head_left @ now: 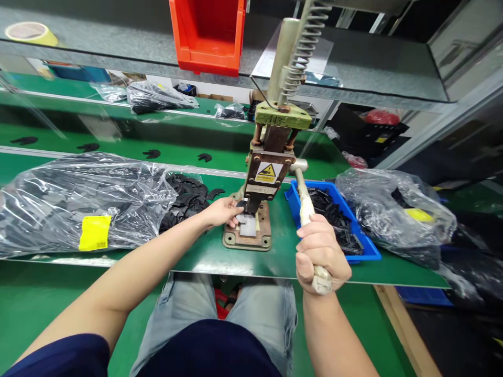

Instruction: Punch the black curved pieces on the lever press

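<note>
A hand press [271, 152] with a spring on top and a yellow warning label stands on the green table. My left hand [223, 212] pinches a small dark part [240, 205] at the foot of the press, beside its ram. My right hand [324, 254] is wrapped round the wrapped press lever [304, 201], which slants down toward me. Black curved parts [186, 196] lie heaped left of the press, spilling from a clear plastic bag [78, 193] with a yellow label. A blue tray [291, 201] of black parts sits to the right.
Another clear bag [396, 214] lies right of the blue tray. Above hangs a grey shelf [126, 44] with a red bin [210, 60] and a tape roll [31, 34]. Several black parts lie spaced along the green strip [176, 149] behind the table.
</note>
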Action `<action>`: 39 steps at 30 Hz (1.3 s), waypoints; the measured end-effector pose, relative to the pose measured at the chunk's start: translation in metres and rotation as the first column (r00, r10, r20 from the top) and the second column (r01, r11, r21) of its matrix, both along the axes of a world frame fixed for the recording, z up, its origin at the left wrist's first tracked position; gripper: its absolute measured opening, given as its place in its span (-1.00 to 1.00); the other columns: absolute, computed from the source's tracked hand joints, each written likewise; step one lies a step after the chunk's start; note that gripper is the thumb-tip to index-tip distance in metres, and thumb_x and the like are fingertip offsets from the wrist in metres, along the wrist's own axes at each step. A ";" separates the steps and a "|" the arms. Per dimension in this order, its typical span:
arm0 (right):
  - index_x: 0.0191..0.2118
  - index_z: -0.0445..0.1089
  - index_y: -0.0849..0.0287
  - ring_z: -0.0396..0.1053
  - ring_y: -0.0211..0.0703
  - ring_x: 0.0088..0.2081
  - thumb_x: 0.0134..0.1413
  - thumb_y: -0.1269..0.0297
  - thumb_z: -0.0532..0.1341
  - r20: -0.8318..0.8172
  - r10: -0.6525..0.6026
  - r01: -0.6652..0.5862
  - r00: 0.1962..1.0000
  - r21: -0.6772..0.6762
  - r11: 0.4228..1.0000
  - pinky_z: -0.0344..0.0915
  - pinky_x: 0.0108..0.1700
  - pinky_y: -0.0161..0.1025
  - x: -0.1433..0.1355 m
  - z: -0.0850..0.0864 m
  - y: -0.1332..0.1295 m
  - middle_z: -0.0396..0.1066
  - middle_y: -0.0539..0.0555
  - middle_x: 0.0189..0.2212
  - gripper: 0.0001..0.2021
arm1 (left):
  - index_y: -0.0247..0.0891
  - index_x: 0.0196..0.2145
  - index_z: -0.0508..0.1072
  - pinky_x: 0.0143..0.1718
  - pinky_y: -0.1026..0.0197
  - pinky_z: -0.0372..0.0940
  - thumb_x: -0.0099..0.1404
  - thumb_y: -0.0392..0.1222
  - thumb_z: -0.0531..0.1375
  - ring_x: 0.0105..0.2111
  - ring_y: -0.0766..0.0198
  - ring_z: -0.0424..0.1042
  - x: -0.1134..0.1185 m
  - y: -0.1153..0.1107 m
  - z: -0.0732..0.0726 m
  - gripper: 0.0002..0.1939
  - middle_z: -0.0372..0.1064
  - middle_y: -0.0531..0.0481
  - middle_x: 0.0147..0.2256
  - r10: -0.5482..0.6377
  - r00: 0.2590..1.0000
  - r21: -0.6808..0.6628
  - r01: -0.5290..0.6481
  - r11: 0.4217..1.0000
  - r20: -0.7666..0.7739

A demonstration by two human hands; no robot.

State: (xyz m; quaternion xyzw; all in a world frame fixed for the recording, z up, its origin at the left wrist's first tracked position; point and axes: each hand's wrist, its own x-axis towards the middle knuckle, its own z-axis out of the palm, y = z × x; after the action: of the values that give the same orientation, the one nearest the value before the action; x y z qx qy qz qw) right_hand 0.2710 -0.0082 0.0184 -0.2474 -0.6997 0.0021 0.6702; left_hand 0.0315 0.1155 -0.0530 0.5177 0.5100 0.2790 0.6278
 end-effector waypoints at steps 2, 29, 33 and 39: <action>-0.52 0.34 0.11 0.49 -0.11 -0.31 0.13 0.36 0.29 -0.001 0.003 -0.003 1.000 0.001 1.000 0.42 0.13 0.27 0.000 0.000 0.000 0.39 -0.06 -0.53 -0.78 | -0.24 -0.30 0.26 -0.59 0.34 0.39 0.39 -0.05 0.37 -0.67 0.33 0.46 0.004 0.004 -0.002 -0.64 0.46 0.04 -0.62 -0.004 1.000 -0.031 0.005 0.999 0.009; -0.52 0.33 0.06 0.47 -0.10 -0.37 0.16 0.31 0.29 -0.016 -0.055 0.054 0.998 -0.021 0.998 0.47 0.05 0.28 -0.003 0.001 -0.001 0.38 -0.07 -0.57 -0.76 | -0.25 -0.35 0.43 -0.64 0.36 0.34 0.17 -0.13 0.51 -0.70 0.33 0.42 0.003 0.043 0.006 -0.67 0.37 0.13 -0.65 -0.230 0.969 -0.108 0.220 0.970 -0.093; -0.53 0.32 0.06 0.46 -0.11 -0.38 0.16 0.29 0.29 -0.020 -0.062 0.062 0.998 -0.008 0.998 0.48 0.04 0.28 -0.004 0.000 0.000 0.36 -0.08 -0.57 -0.75 | -0.24 -0.25 0.46 -0.64 0.34 0.34 0.22 -0.15 0.48 -0.73 0.31 0.41 0.010 0.041 0.008 -0.72 0.37 0.12 -0.67 -0.179 0.967 -0.181 0.146 0.973 -0.180; -0.51 0.34 0.08 0.46 -0.09 -0.36 0.14 0.32 0.29 0.006 -0.041 0.041 0.999 0.011 0.999 0.47 0.03 0.32 -0.001 0.000 0.000 0.39 -0.07 -0.55 -0.78 | -0.25 -0.20 0.40 -0.63 0.36 0.33 0.34 -0.10 0.39 -0.70 0.34 0.41 0.017 0.018 0.009 -0.73 0.41 0.08 -0.60 -0.121 0.984 -0.114 0.107 0.988 -0.128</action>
State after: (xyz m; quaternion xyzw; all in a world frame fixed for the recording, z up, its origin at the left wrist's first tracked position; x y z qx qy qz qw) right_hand 0.2705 -0.0079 0.0186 -0.2579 -0.6967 -0.0162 0.6692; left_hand 0.0488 0.1337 -0.0442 0.5295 0.5349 0.1795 0.6335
